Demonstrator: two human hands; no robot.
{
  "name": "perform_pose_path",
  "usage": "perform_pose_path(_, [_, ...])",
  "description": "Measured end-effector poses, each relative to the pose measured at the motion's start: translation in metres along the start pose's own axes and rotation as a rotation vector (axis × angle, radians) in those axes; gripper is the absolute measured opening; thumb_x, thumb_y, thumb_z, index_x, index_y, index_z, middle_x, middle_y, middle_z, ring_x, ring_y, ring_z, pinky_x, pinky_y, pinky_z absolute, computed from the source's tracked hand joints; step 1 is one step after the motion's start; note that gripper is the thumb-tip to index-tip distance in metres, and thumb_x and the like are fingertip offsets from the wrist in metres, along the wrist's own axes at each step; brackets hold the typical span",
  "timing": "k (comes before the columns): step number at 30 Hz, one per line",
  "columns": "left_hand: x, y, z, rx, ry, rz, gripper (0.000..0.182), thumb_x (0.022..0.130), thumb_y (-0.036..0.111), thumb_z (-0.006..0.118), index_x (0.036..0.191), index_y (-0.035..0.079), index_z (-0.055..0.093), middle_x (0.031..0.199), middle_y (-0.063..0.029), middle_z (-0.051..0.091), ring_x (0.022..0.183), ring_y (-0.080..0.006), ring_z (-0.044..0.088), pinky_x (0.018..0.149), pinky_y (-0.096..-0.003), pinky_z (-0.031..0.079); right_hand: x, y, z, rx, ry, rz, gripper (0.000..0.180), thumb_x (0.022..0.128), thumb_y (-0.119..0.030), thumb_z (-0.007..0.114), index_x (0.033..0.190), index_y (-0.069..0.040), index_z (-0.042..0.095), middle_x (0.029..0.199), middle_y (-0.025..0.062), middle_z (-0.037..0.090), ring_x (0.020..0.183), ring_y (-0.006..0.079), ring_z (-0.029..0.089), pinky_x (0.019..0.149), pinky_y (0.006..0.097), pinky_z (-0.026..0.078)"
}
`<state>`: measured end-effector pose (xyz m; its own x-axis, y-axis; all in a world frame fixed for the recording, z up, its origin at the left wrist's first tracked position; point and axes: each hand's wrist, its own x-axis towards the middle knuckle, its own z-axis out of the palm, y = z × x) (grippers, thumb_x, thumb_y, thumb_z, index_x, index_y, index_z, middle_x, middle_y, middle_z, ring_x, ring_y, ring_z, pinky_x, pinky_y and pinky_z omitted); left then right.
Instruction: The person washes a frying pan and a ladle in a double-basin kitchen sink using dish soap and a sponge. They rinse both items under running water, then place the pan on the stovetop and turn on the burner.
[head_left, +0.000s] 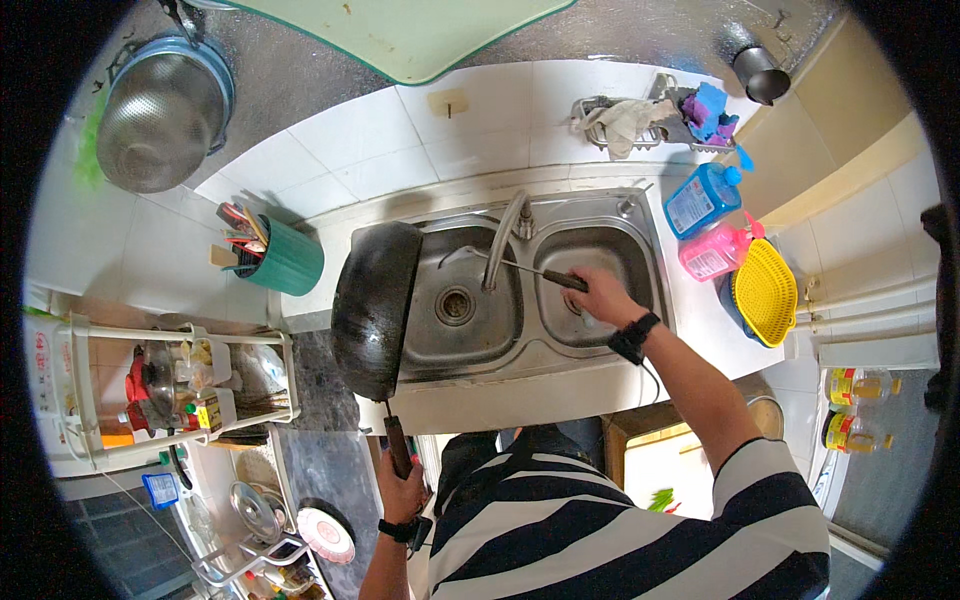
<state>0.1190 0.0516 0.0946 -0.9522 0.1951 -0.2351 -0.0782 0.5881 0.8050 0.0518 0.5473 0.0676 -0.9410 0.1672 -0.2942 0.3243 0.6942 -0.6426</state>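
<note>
My left hand (400, 486) grips the brown handle of a blackened wok (375, 315). The wok is tipped on its side at the left edge of a double-bowl steel sink (531, 352), its dark outer face turned left and its inside hidden. In my right hand (600, 294) is the dark handle of a long metal kitchen utensil (525, 267), perhaps a wok turner. Its shaft passes by the curved steel faucet (504, 238), and its curved end hangs over the left bowl. Whether the utensil touches the faucet cannot be told.
Blue (703, 201) and pink pump bottles (716, 251) and a yellow basket (763, 292) line the right counter. At left stand a green utensil holder (289, 256) and a white rack (289, 375). A cloth (622, 124) drapes over a wall rack. A steel colander (154, 124) hangs upper left.
</note>
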Motion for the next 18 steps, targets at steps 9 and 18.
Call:
perform_pose_path(9, [0.000,0.035,-0.012,-0.159,-0.001,-0.108,0.029,0.086,0.004,0.065,0.110,0.004,0.049,0.076,-0.0044,0.057,0.056,-0.0117,0.055,0.049,-0.0258,0.044,0.089,-0.015,0.008,-0.173,0.095,-0.388,0.027,0.085,-0.018,0.070,0.103,-0.001,0.061,0.108,0.0183,0.057,0.105,0.0387,0.056,0.091,0.0470,0.048])
perform_pose_path(18, [-0.009,0.019,-0.025,0.051,0.020,-0.118,0.032,0.087,0.015,0.069,0.113,0.000,0.055,0.085,-0.0112,0.064,0.075,-0.0200,0.065,0.067,-0.0333,0.051,0.136,-0.020,0.022,-0.220,0.038,-0.533,0.031,0.087,-0.023,0.068,0.105,0.000,0.058,0.111,0.0214,0.057,0.112,0.0397,0.053,0.100,0.0480,0.044])
